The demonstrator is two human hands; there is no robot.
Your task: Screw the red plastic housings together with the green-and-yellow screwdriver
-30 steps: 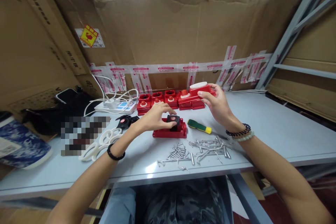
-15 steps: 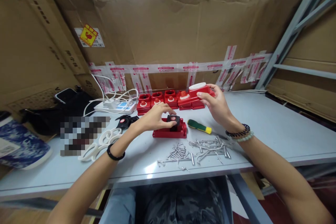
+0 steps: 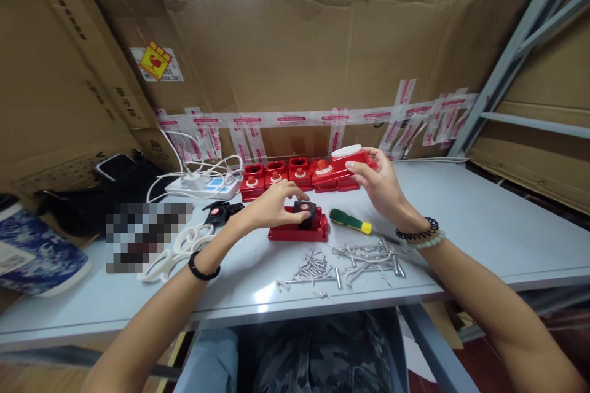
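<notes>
My left hand [image 3: 271, 206] is closed on a small black part [image 3: 305, 211] that sits on a flat red base [image 3: 298, 232] in the middle of the grey table [image 3: 483, 227]. Above the table's far side, my right hand [image 3: 378, 183] grips a red cover with a white round cap [image 3: 349, 157]. A row of red units [image 3: 276, 175] stands just behind and left of that cover. A screwdriver with a green and yellow handle [image 3: 350, 221] lies under my right wrist. Loose metal screws [image 3: 343, 261] are scattered in front of the base.
White rings [image 3: 177, 250], more black parts [image 3: 220, 212], a white power strip with cables [image 3: 203, 186] and a black bag [image 3: 110, 187] lie at the left. Cardboard walls [image 3: 299, 55] close off the back and left. A metal rack [image 3: 520, 43] stands at the right.
</notes>
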